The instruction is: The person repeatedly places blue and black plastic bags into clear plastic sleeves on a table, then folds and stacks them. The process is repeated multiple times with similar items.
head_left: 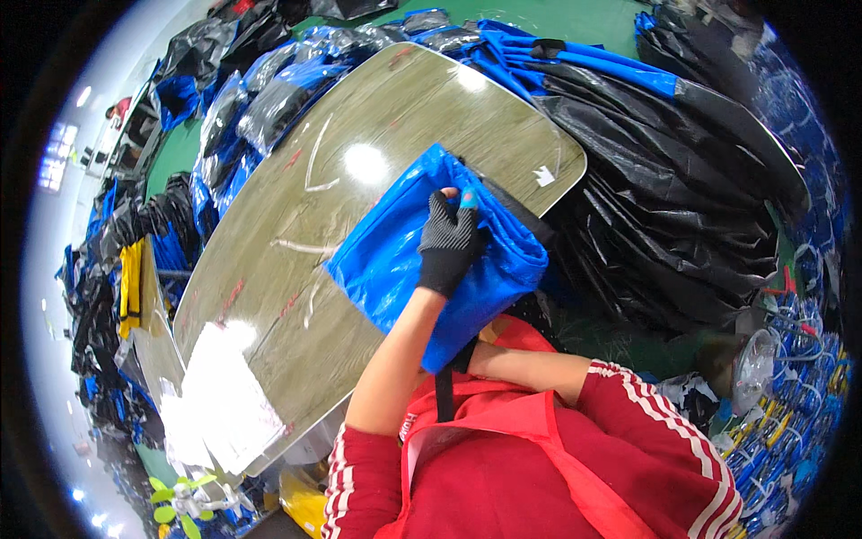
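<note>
Folded blue sheeting [382, 260] lies at the near right side of your wood-grain table [269, 211], reaching past its edge toward your body. Its surface is glossy and creased, and a black border [510, 208] runs along its upper right side.

Your left hand [449, 238], in a dark ribbed glove with bare tips at some fingers, rests on the upper part of the sheeting. The fingers are partly bent and close together; whether a fold is pinched between them cannot be determined. Your right forearm [530, 370] passes beneath the lower edge of the sheeting; the right hand is hidden there, so its opening and hold cannot be told.

A black strap [444, 395] hangs below the sheeting, in front of your red apron [530, 427]. White papers [229, 391] lie at the table's near left corner. To the right, a large heap of black sheeting [664, 198] with blue edging sits beside the table. Blue and black bundles [278, 103] line the far left edge, above a green floor [597, 22].
</note>
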{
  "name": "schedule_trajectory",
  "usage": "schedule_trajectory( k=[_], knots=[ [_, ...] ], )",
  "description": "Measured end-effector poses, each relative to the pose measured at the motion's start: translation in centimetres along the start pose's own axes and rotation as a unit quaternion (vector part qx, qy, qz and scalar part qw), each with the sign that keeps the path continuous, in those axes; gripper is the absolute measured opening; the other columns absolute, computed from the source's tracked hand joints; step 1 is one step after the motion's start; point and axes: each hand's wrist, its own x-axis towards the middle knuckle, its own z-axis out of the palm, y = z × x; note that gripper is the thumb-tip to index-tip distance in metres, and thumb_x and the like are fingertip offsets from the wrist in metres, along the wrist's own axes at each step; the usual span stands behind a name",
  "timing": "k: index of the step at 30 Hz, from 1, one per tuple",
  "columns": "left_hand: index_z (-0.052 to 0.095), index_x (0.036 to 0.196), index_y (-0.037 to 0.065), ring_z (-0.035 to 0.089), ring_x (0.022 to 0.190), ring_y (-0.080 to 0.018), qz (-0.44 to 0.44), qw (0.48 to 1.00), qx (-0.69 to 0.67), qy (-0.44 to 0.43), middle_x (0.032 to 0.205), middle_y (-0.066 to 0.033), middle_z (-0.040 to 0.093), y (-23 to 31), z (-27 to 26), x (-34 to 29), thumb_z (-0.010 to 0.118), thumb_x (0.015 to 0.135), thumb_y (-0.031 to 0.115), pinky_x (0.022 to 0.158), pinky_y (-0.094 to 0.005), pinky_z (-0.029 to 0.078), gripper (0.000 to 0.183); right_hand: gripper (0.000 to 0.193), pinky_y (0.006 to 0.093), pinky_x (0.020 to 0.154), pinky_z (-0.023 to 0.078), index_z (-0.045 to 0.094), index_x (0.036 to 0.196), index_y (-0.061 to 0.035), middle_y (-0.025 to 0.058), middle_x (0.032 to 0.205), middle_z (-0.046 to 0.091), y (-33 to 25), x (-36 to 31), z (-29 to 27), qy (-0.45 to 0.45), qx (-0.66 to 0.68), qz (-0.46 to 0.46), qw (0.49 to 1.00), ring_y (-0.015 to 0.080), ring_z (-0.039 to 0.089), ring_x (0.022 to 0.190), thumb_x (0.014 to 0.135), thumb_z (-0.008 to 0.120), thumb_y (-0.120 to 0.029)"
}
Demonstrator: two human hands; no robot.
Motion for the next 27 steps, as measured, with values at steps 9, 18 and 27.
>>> schedule_trajectory(
  k=[9,18,27],
  knots=[
    [0.054,0.131,0.013,0.031,0.136,-0.0386,0.34,0.76,0.55,0.075,0.143,-0.017,0.041,-0.1,-1.1,1.9,0.058,0.083,0.047,0.108,-0.0612,0.02,0.059,0.034,0.0444,0.082,0.051,0.06,0.114,-0.0077,0.0195,0.094,0.065,-8.6,-3.4,-12.7,-0.182,-0.284,-0.111,0.935,0.0348,0.065,0.087,0.088,0.054,-0.029],
    [0.045,0.14,0.016,0.048,0.124,-0.0369,0.216,0.91,0.335,-0.111,0.143,-0.0144,0.044,-3.7,-8.2,6.1,0.056,0.091,0.034,0.106,-0.0432,0.036,0.054,0.054,0.0528,0.107,0.031,0.047,0.136,-0.0176,0.014,0.128,0.056,-1.5,0.3,-22.6,0.112,-0.48,-0.37,0.788,0.032,0.052,0.121,0.086,0.06,-0.035],
    [0.018,0.151,0.005,0.019,0.143,-0.0297,0.145,0.924,-0.326,-0.133,0.155,-0.0144,0.023,-6.5,-10.1,-12.7,0.028,0.089,0.074,0.116,-0.047,0.018,0.093,0.027,0.0496,0.107,0.033,0.064,0.112,-0.0139,0.015,0.116,0.066,-7.0,-2.3,-24.6,0.099,-0.247,-0.18,0.947,0.0288,0.06,0.114,0.086,0.061,-0.012]
  ],
)
